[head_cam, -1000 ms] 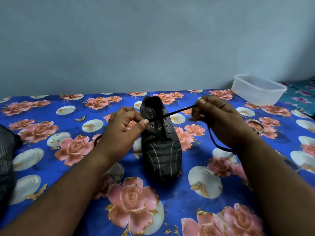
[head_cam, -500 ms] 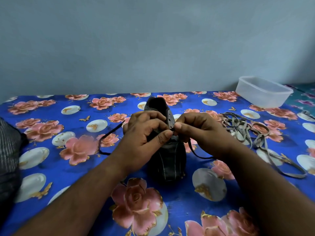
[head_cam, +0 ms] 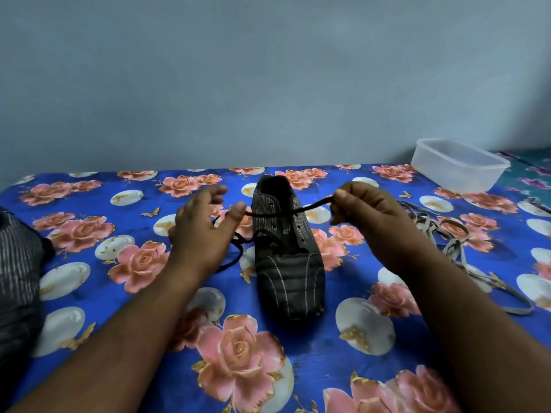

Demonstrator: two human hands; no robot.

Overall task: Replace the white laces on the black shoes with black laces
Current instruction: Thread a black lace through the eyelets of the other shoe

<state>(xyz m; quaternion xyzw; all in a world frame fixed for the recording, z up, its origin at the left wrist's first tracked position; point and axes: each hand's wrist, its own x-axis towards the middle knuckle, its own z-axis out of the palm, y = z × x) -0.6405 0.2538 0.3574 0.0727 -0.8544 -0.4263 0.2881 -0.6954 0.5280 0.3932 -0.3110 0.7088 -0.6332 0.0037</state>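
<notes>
- Currently mid-lacing: black shoe (head_cam: 287, 257) sits toe-toward-camera on the floral cloth (head_cam: 310, 356), between both hands.
- Black lace (head_cam: 310, 207) runs taut across the shoe's upper opening, roughly level with the upper eyelets; lower rows look already crossed with black lace.
- Right hand (head_cam: 369, 216) has fingers curled, pinching the lace end and pulling it out to the right.
- Left hand (head_cam: 202, 231): thumb and forefinger pinch the other lace side just left of the shoe, other fingers spread loose; slack lace hangs in a loop below the hand.
- Step, judged: tightening a crossing after threading; top eyelets seem not yet filled.
- Next move likely needs the lace tip aimed into a small eyelet, with even tension both sides so lower rows don't loosen.
- Removed white laces (head_cam: 456, 248) lie in a tangle on the cloth, right of the right hand, near it but apart from the shoe.
- Clear plastic container (head_cam: 459, 163) stands far right at the back; nothing visible inside, and no laces in it.
- Dark striped object (head_cam: 18, 281) at left edge, possibly the second shoe; cannot tell.
</notes>
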